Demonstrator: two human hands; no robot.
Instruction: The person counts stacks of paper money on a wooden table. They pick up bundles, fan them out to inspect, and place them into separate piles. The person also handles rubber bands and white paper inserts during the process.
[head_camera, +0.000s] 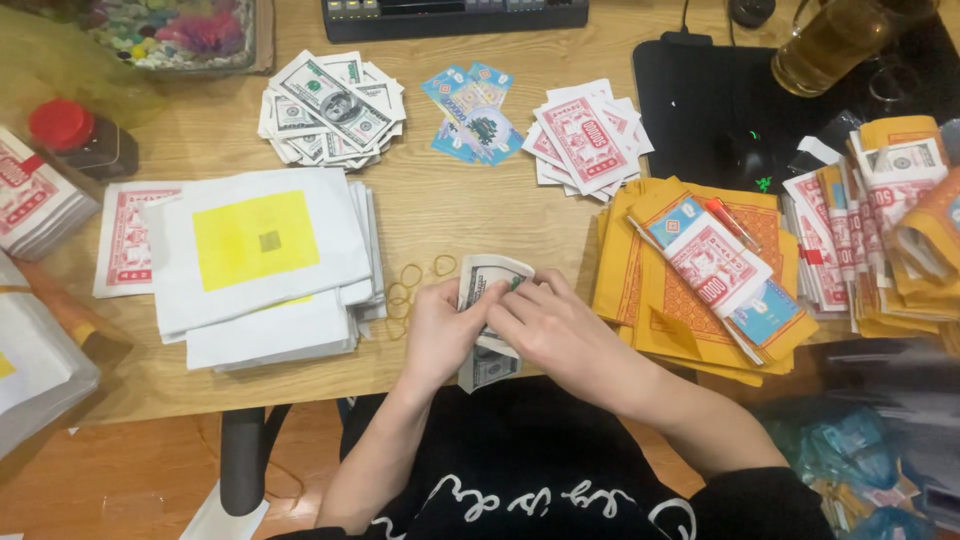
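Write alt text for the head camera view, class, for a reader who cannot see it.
Two bare hands, left hand and right hand, hold a small stack of grey-green paper banknotes over a light wooden table. Tan rubber bands and a pile of white paper sheets with yellow squares lie alongside.

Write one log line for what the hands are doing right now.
left hand: holds banknote bundle | right hand: fingers on bundle | rubber bands: on wooden table beside left hand

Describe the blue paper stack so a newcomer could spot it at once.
Start at the black keyboard on the wooden desk's far edge. Just below lies the small blue note pile, between the grey banknote heap and red-and-white notes. It alone is blue.
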